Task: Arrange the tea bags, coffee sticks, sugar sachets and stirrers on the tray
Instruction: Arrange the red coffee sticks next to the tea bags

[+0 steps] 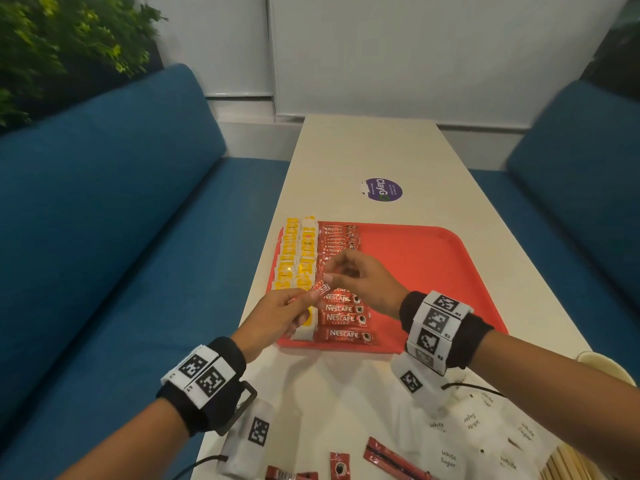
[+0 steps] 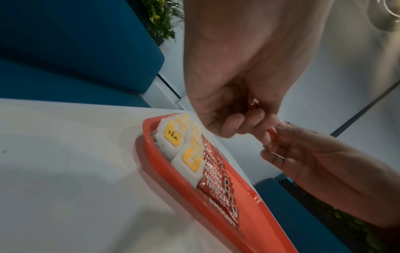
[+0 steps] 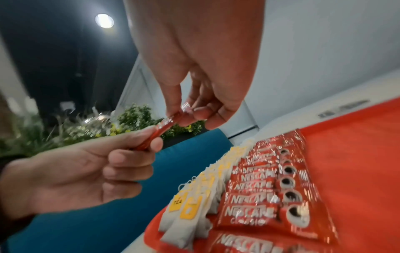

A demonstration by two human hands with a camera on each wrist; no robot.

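Note:
Both hands hold one red coffee stick point(image 1: 317, 289) point(image 3: 160, 131) in the air over the left part of the red tray point(image 1: 433, 258). My left hand point(image 1: 308, 296) point(image 3: 151, 138) pinches its near end, and my right hand point(image 1: 329, 277) point(image 3: 186, 116) pinches its far end. On the tray below, yellow-tagged tea bags point(image 1: 298, 258) point(image 2: 173, 135) fill two columns along the left rim. A column of coffee sticks point(image 1: 341, 306) point(image 3: 259, 196) lies beside them. The tray's right half is bare.
Loose coffee sticks point(image 1: 381, 455) lie at the table's near edge. White sugar sachets point(image 1: 467, 424) are heaped at the near right, with wooden stirrers point(image 1: 568, 462) and a paper cup point(image 1: 602, 365) beyond. A purple sticker point(image 1: 383, 189) marks the far tabletop. Blue benches flank the table.

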